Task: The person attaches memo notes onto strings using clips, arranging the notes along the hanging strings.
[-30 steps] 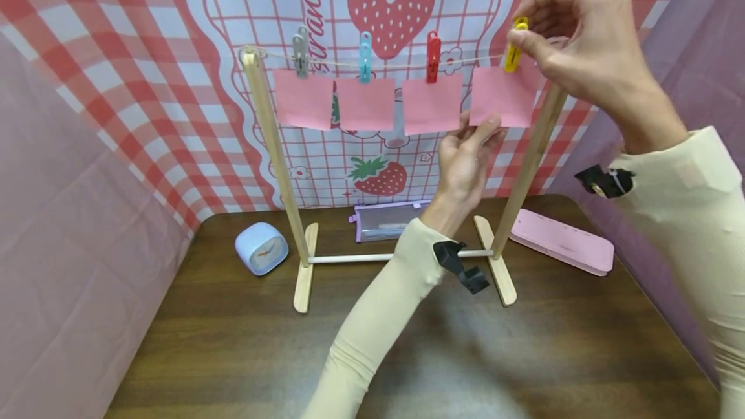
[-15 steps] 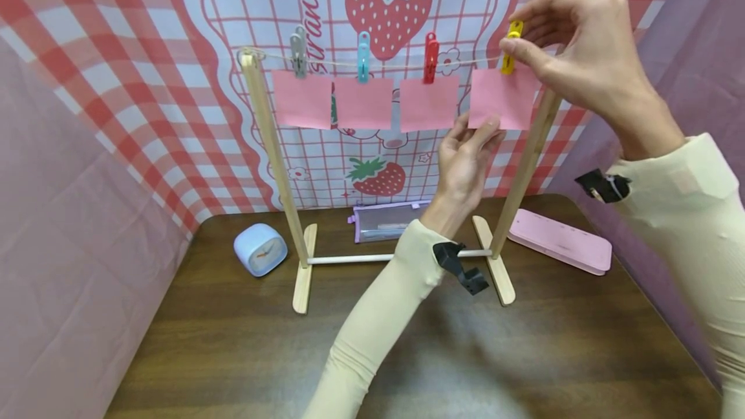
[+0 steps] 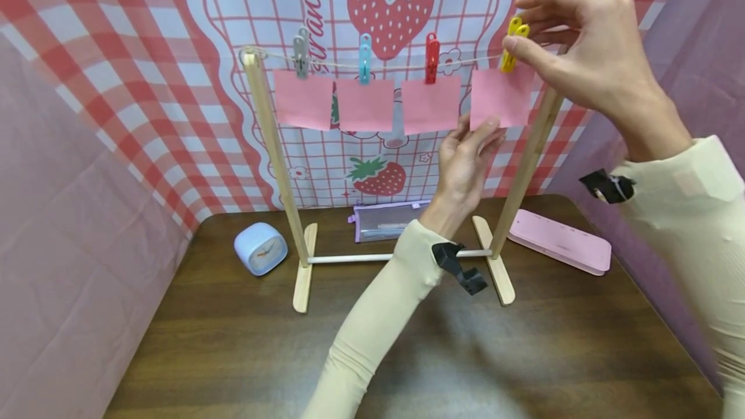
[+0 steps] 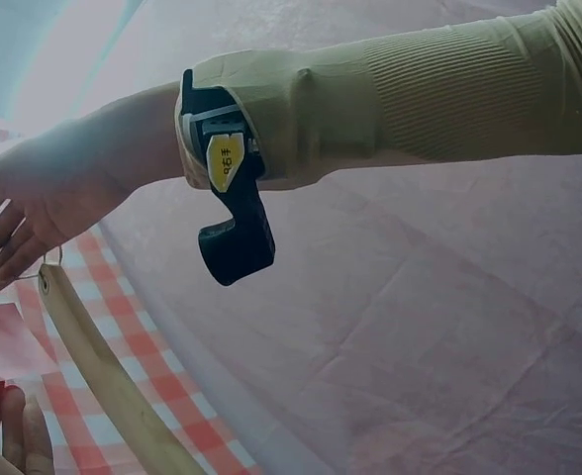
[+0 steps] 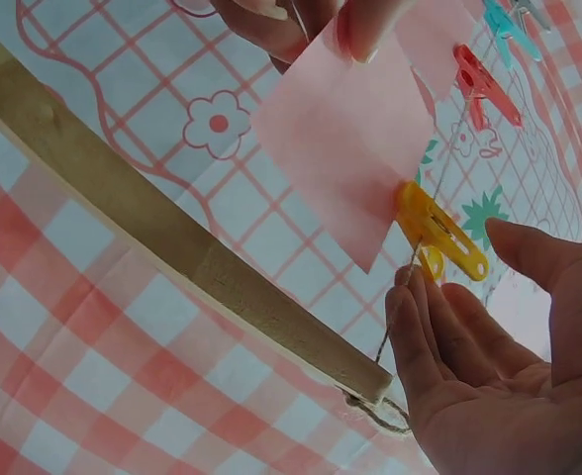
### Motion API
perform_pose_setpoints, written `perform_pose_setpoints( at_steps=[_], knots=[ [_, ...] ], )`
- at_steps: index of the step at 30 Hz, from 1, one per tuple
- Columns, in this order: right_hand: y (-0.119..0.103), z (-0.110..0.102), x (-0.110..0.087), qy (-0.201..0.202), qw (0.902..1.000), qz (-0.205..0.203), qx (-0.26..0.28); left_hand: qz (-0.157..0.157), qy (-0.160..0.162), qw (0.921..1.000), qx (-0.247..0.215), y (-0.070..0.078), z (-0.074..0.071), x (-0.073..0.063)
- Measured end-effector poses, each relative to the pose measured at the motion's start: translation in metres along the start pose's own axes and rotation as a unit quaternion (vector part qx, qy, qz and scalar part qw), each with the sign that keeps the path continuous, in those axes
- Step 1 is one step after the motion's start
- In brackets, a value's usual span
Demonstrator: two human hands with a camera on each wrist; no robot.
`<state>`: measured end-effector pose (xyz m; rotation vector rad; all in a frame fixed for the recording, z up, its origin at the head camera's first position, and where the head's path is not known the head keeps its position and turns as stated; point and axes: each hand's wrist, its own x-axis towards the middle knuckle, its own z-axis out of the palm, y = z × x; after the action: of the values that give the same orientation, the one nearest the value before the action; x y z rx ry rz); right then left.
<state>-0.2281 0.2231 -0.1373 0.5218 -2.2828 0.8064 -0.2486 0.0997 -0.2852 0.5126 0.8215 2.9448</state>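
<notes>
Four-sided pink paper notes hang in a row from a string. My left hand [image 3: 462,163] pinches the lower edge of the rightmost pink note [image 3: 502,97], thumb in front and fingers behind. A yellow clothespin [image 5: 439,233] clips that note's top edge to the string [image 5: 449,148]. Around the clothespin's handles is my right hand [image 3: 599,57], its thumb and fingers spread. The right wrist view shows a gap between thumb and clothespin, with the fingertips close beside it. The left wrist view catches little of the note.
Grey [image 3: 301,52], blue [image 3: 365,59] and red clothespins [image 3: 432,59] hold the other notes. The string spans a wooden stand [image 3: 276,160]. Behind the stand lies a mesh pencil pouch [image 3: 381,224]; a blue clock [image 3: 260,249] sits left, a pink case [image 3: 560,242] right.
My right thumb and fingers have loosened from the yellow clothespin, which has turned a little so that both handles show. My left hand keeps its place on the note.
</notes>
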Motion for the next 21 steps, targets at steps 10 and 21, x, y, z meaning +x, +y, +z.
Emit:
perform_pose_setpoints(
  at_steps=[10, 21],
  knots=[
    [-0.009, -0.006, -0.007, 0.046, 0.9979, -0.016, 0.043, -0.002, -0.029, 0.9995, 0.010, 0.002, -0.009, 0.001],
    [-0.007, -0.013, -0.026, 0.094, 0.9890, -0.104, 0.046, 0.007, -0.028, 0.9991, 0.032, 0.002, -0.021, -0.002]
  ],
)
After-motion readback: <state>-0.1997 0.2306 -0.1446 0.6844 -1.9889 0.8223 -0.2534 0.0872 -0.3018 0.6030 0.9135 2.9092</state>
